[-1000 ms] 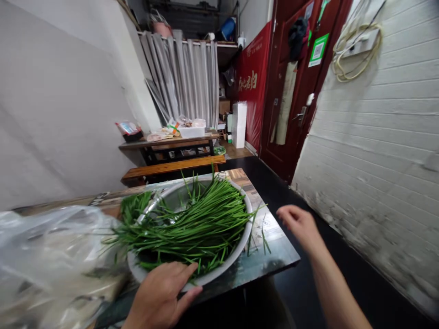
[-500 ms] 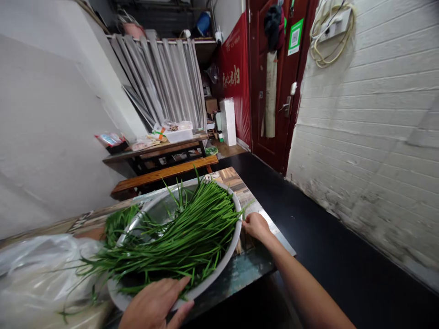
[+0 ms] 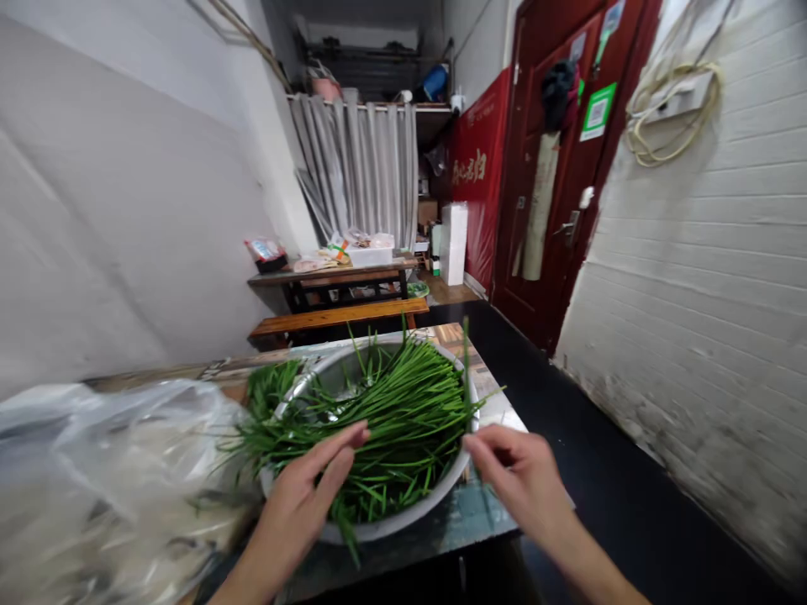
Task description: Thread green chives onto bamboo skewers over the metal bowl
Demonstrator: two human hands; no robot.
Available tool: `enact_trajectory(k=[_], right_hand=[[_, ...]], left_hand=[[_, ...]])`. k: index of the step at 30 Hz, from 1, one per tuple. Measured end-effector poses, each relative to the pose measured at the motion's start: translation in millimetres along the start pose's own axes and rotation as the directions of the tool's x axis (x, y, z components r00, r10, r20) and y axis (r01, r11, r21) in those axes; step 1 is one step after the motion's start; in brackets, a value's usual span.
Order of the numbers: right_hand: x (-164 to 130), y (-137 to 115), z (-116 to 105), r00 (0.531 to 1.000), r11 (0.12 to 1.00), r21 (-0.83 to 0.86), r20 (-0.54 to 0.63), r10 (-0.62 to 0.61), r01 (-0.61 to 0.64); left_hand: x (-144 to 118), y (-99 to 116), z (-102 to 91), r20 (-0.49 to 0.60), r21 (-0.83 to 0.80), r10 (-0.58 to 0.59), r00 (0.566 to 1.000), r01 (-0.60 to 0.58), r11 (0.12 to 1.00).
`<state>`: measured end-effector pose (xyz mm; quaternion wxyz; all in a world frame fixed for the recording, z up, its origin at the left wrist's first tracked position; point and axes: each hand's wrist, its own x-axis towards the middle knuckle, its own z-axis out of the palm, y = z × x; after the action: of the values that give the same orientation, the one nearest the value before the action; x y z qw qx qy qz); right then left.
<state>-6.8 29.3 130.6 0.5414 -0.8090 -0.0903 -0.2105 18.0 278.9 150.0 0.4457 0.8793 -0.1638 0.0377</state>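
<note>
A wide metal basin stands tilted toward me on the table, heaped with long green chives. My left hand is over the near left side of the heap, its fingers stretched out and thumb apart, holding nothing visible. At the basin's right rim my right hand is closed in a pinch, thumb and forefinger together. Just above those fingertips one blade rises nearly upright; whether it is gripped I cannot tell. More chives lie in a bunch beyond the basin's left rim.
A clear plastic bag with pale contents fills the table's left side. Behind are a wooden bench and another table bearing a white box. A white brick wall and a red door are on the right.
My view has turned left. My left hand has risen from the basin's near rim to over the chives. My right hand stays by the right rim, now turned with its pinch facing the basin.
</note>
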Motion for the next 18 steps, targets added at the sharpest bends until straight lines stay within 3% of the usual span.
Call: enact_trajectory(k=[2,5,7,10,13,16,18], right_hand=[[0,-26,35,0.989,0.993,0.049,0.095,-0.115,0.111],[-1,-40,72,0.973,0.987,0.074,0.171,-0.151,0.141],[-4,-37,76,0.971,0.986,0.071,0.175,-0.164,0.154],[-10,-28,64,0.971,0.98,0.066,0.133,-0.197,0.19],[-4,-21,66,0.974,0.976,-0.025,0.073,-0.215,0.218],[26,-17,91,0.989,0.964,-0.228,-0.039,-0.146,0.133],[52,-18,109,0.999,0.965,-0.258,-0.018,-0.052,0.045]], left_hand=[[14,20,2.1,0.037,-0.334,-0.136,0.99,0.14,0.932],[29,40,6.9,0.15,-0.701,-0.242,0.959,0.276,0.657],[32,45,10.7,0.176,-0.82,-0.275,0.945,0.295,0.491],[38,46,21.2,0.218,-0.895,-0.269,0.938,0.302,0.327],[65,45,41.3,0.148,-0.944,-0.327,0.933,0.232,0.236],[116,41,58.4,-0.061,-0.963,-0.536,0.842,0.092,0.254],[153,34,59.4,-0.136,-0.95,-0.575,0.807,0.058,0.306]])
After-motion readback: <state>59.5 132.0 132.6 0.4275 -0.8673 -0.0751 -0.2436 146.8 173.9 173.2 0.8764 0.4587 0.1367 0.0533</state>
